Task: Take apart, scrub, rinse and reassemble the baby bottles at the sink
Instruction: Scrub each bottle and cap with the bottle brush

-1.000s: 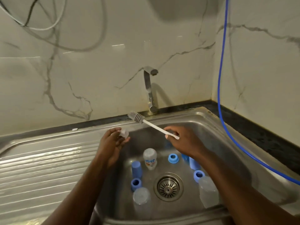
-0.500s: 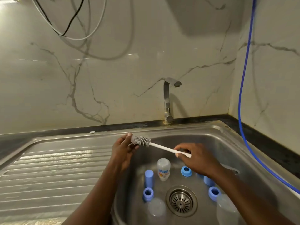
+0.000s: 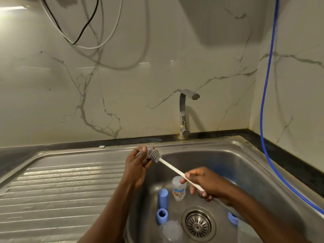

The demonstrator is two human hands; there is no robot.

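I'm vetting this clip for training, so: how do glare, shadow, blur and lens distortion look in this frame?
Head view: glare streaks the wall, blown out top left; a broad soft shadow top right; the wide lens bows the sink rim; brush, left hand gripping a teat, and right hand are sharp.

The left hand (image 3: 138, 165) pinches a small pale piece (image 3: 138, 153), but the fingers and the grey head of the brush (image 3: 155, 156) cover most of it, so its form cannot be told. The right forearm (image 3: 249, 213) hides part of a blue ring (image 3: 232, 219) and of a clear bottle (image 3: 244, 234), which the lower edge also cuts. A second clear bottle (image 3: 171, 232) is cut there too. The print on the small bottle (image 3: 178, 190) is too small to read.
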